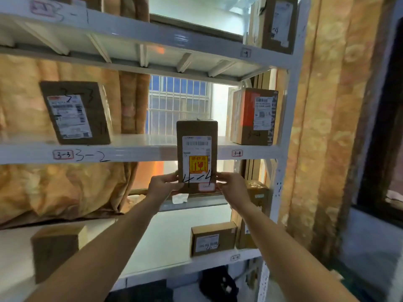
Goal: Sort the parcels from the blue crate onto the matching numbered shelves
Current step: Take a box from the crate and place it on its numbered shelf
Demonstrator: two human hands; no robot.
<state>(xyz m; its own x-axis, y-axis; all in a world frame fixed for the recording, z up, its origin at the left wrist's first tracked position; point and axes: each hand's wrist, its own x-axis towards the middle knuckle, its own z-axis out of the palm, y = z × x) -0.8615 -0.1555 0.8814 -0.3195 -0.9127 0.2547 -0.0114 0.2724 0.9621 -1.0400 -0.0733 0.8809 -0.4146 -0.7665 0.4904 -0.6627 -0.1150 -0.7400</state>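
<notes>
I hold a brown cardboard parcel [197,149] upright in front of the white shelving, its face toward me. It has a white shipping label, a yellow fragile sticker and "4-4" handwritten in black. My left hand [163,185] grips its lower left edge and my right hand [232,186] grips its lower right edge. Behind the parcel runs the middle shelf edge [130,154] with the tags "3-3", "3-2" and "3-4". The lower shelf [174,243] carries a small tag reading "4-4" [235,257] at its front right. The blue crate is out of view.
On the middle shelf a parcel marked "3-3" [76,112] leans at the left and a parcel marked "3-4" [254,116] stands at the right. The lower shelf holds a small box [212,238] at right and another box [55,251] at left. Yellow curtains hang behind.
</notes>
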